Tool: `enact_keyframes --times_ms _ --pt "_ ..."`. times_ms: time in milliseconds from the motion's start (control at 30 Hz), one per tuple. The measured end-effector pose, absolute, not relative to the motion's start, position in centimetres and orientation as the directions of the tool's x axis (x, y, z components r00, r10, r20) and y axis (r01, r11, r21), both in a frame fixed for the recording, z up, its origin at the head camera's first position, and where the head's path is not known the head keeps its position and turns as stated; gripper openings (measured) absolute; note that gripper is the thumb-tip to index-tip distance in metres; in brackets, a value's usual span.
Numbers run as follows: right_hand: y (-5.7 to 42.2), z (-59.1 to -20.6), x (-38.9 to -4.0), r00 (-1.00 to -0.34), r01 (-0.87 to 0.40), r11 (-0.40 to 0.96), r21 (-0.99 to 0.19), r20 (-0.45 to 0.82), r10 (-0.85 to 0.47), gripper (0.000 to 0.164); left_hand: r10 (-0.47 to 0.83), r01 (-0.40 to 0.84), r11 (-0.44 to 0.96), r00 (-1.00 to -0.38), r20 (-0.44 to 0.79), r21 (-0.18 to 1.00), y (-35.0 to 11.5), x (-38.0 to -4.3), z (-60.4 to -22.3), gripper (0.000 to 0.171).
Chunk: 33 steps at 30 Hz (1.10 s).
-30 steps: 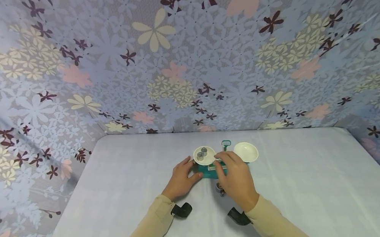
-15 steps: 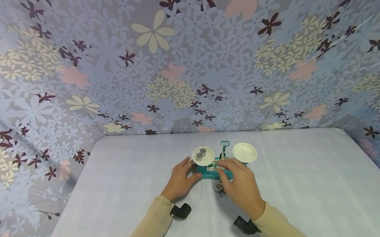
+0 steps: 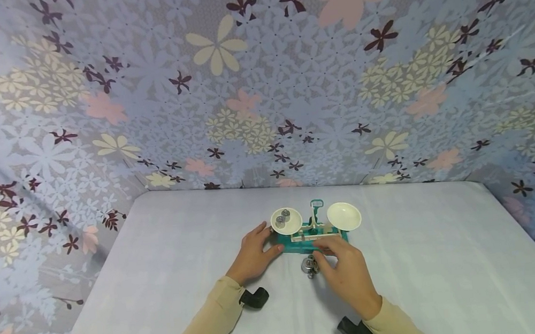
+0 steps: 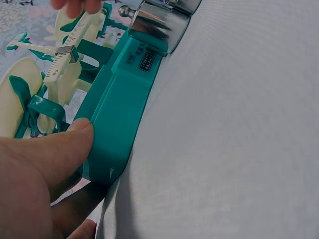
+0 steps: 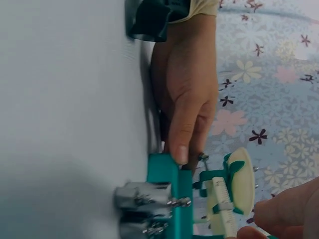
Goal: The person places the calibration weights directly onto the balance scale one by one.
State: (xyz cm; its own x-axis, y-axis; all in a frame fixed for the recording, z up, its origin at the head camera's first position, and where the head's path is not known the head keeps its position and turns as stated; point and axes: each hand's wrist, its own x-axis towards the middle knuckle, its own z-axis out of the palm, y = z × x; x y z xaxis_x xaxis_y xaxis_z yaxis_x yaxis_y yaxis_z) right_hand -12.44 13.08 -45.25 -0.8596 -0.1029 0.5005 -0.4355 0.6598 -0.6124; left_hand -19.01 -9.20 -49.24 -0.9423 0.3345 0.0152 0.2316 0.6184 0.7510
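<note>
A teal balance scale point(image 3: 296, 245) with two cream pans stands on the table. My left hand point(image 3: 252, 257) grips the left end of its base, thumb on top, as the left wrist view also shows. Two small metal weights point(image 3: 282, 219) sit in the left pan point(image 3: 295, 228); nothing lies in the right pan point(image 3: 345, 216). A grey slider point(image 4: 66, 52) sits on the white graduated beam point(image 4: 59, 68). My right hand point(image 3: 347, 269) hovers at the front right of the base, its thumb and fingers apart in the right wrist view, with nothing seen between them.
Shiny knobbed metal weights point(image 3: 309, 265) stand close together just in front of the base, beside my right fingertips. A white cloth covers the table point(image 3: 181, 229). Behind it rises a floral-patterned backdrop point(image 3: 259, 81).
My right hand has drawn back from the beam, toward me and slightly right, uncovering the beam and the metal weights in front. The left hand keeps its place on the base.
</note>
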Motion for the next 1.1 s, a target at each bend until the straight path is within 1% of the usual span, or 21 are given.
enact_keyframes --times_ms 267,567,833,1100 --pt "13.7 -46.2 -12.0 -0.898 -0.372 0.668 -0.644 0.432 -0.084 0.017 0.326 0.215 0.618 -0.945 0.002 0.756 -9.1 -19.0 -49.3 0.063" --pt "14.1 -47.1 -11.6 -0.958 -0.245 0.642 -0.726 0.283 -0.045 0.017 0.323 0.216 0.621 -0.946 0.005 0.753 -9.1 -19.1 -49.6 0.063" --pt "14.1 -47.8 -11.7 -0.972 -0.201 0.66 -0.724 0.231 -0.042 0.015 0.316 0.2 0.616 -0.949 -0.006 0.762 -9.2 -19.0 -49.7 0.064" --pt "14.2 -48.5 -11.7 -0.976 -0.193 0.632 -0.751 0.215 -0.043 0.015 0.319 0.2 0.625 -0.948 -0.013 0.755 -9.2 -18.9 -49.3 0.064"
